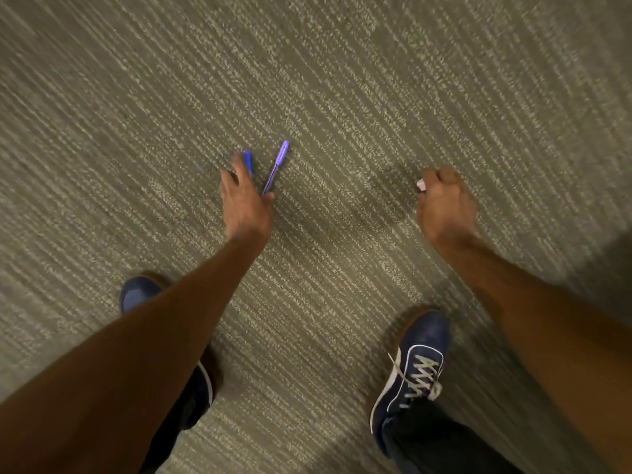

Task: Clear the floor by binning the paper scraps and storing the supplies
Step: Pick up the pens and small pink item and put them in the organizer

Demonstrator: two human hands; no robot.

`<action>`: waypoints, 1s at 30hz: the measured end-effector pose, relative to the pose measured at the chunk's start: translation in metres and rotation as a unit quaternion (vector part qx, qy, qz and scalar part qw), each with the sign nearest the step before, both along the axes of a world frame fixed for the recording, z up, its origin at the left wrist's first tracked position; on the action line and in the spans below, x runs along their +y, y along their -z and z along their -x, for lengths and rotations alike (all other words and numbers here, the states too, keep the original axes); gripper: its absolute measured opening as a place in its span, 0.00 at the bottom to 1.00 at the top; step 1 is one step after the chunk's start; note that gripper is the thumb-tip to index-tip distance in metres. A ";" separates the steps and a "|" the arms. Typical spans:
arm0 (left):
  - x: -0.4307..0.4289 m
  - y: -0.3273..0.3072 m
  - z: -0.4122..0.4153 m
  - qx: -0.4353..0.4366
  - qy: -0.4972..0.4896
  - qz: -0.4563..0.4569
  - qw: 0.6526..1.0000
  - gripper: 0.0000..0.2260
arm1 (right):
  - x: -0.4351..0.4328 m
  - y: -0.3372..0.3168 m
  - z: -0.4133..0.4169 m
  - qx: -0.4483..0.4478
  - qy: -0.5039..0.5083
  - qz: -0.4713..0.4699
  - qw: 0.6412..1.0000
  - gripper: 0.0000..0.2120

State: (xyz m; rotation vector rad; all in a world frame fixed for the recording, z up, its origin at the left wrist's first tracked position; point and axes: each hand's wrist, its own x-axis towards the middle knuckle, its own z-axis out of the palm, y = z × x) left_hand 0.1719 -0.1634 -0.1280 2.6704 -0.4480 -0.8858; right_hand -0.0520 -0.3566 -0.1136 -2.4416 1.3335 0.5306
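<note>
My left hand (244, 196) reaches down toward the carpet and holds two pens. A purple pen (276, 166) sticks out forward past my thumb, and a blue pen (248, 161) shows beyond my fingers, mostly hidden by them. My right hand (444, 203) hangs to the right with its fingers curled around a small white scrap of paper (421, 185), of which only an edge shows at the fingertips. The picture is slightly blurred.
Striped grey-green carpet (342, 97) fills the view. My two blue laced shoes (413, 367) stand on it at the bottom, the left one (136, 292) partly behind my forearm.
</note>
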 end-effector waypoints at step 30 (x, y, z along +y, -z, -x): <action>-0.035 -0.087 0.036 0.024 -0.058 0.047 0.997 0.07 | 0.023 -0.104 0.011 -0.290 0.254 -0.234 0.893 0.17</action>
